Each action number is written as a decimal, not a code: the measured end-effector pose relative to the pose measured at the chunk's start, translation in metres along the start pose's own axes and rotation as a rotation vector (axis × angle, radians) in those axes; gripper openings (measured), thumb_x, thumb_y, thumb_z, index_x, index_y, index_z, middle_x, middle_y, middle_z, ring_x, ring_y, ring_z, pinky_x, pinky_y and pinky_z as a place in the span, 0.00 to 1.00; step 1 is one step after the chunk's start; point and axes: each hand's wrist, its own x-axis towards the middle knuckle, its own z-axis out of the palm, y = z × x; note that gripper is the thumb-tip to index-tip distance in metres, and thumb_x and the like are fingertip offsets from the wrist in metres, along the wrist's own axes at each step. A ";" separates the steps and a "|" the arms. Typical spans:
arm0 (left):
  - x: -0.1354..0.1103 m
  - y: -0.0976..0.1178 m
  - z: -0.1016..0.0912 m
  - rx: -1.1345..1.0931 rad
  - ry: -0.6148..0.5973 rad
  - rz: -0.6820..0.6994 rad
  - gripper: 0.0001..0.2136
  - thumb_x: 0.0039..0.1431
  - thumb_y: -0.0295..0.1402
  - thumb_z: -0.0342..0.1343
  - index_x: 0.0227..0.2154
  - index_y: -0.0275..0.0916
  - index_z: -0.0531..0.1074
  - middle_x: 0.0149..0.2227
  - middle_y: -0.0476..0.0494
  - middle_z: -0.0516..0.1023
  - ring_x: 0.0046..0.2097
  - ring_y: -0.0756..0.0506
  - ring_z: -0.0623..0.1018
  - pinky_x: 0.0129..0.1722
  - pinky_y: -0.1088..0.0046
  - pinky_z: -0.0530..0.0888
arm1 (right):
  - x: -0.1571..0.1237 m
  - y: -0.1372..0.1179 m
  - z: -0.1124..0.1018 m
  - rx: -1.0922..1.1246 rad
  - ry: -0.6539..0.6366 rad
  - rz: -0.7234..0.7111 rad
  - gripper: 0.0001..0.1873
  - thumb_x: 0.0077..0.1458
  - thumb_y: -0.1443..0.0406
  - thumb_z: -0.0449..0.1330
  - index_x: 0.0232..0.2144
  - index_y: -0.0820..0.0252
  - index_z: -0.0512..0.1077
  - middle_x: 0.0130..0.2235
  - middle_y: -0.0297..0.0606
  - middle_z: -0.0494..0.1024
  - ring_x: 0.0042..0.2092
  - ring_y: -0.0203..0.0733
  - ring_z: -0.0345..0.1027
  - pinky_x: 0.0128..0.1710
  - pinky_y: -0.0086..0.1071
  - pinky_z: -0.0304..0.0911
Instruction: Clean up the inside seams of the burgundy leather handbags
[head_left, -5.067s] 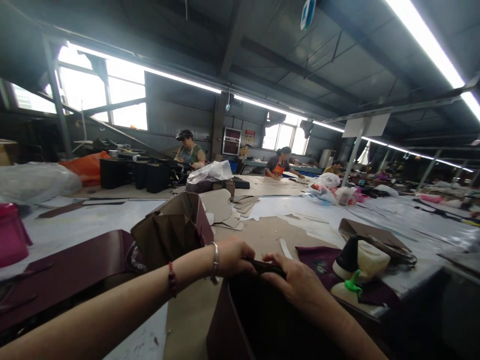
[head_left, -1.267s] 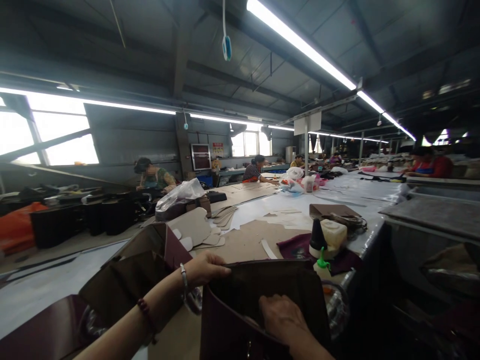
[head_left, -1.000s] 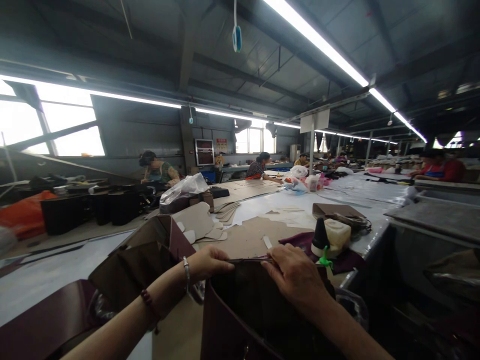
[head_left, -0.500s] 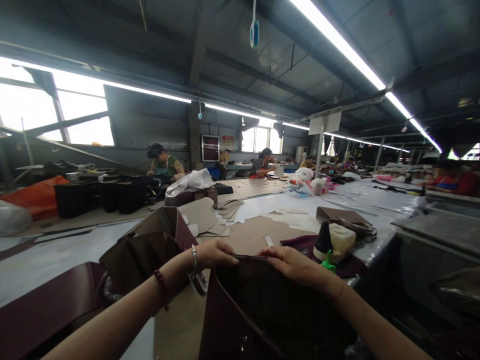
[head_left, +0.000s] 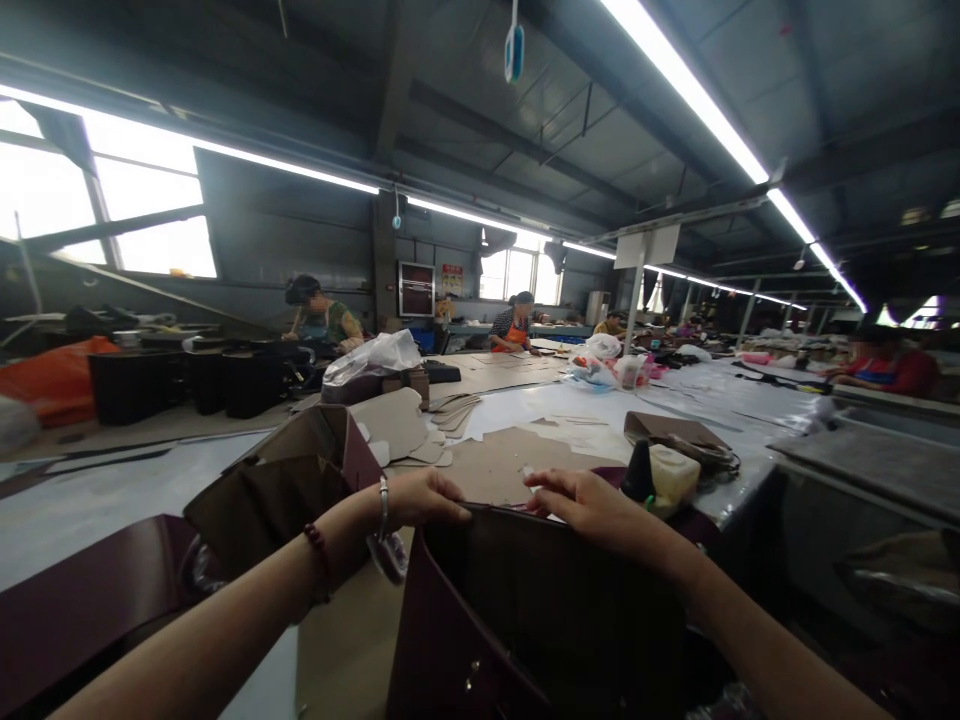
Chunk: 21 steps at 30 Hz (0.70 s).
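A dark maroon handbag (head_left: 450, 630) with a brown lining stands upright in front of me, its mouth facing up. My left hand (head_left: 426, 497) pinches the far rim at its left corner, thumb on top and fingers curled behind. Farther right on that same rim, my right hand (head_left: 581, 508) grips the edge, its fingers reaching over to the outside. The bag's lower part is out of view, and my right forearm covers some of its right side. Left of it lie another open maroon bag (head_left: 361, 445) with brown lining and a maroon bag piece (head_left: 97, 580).
Pale cut pieces (head_left: 394, 415) lie on the table beyond. A yellowish plastic container (head_left: 673, 478) and a dark cone-shaped object (head_left: 638, 472) stand at right, near a brown bag (head_left: 675, 437). Black bags (head_left: 135, 385) line the left. Several people work farther back.
My right fingers have lifted and spread a little along the rim. The left hand keeps its pinch. The view has shifted slightly, and a person in the background has turned toward the table.
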 end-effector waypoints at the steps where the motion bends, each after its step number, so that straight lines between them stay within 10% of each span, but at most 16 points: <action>1: 0.000 0.000 0.000 0.001 -0.006 -0.001 0.15 0.33 0.41 0.62 0.20 0.31 0.72 0.15 0.52 0.66 0.19 0.54 0.61 0.20 0.78 0.58 | 0.002 -0.006 0.007 -0.075 0.010 -0.038 0.21 0.53 0.60 0.48 0.45 0.68 0.65 0.42 0.46 0.72 0.43 0.41 0.66 0.44 0.33 0.56; 8: -0.019 0.001 0.004 -0.048 -0.010 -0.032 0.13 0.35 0.36 0.59 0.24 0.31 0.73 0.17 0.52 0.65 0.21 0.55 0.62 0.22 0.79 0.60 | 0.027 -0.033 0.053 -0.409 -0.012 -0.052 0.13 0.51 0.62 0.49 0.34 0.58 0.71 0.33 0.40 0.76 0.37 0.41 0.67 0.35 0.29 0.56; 21: -0.049 -0.001 0.001 0.181 0.163 -0.016 0.11 0.38 0.33 0.52 0.24 0.32 0.73 0.17 0.52 0.67 0.21 0.53 0.63 0.23 0.78 0.61 | 0.027 -0.035 0.058 -0.450 -0.013 -0.130 0.15 0.53 0.56 0.47 0.37 0.53 0.68 0.34 0.36 0.75 0.37 0.40 0.67 0.34 0.28 0.54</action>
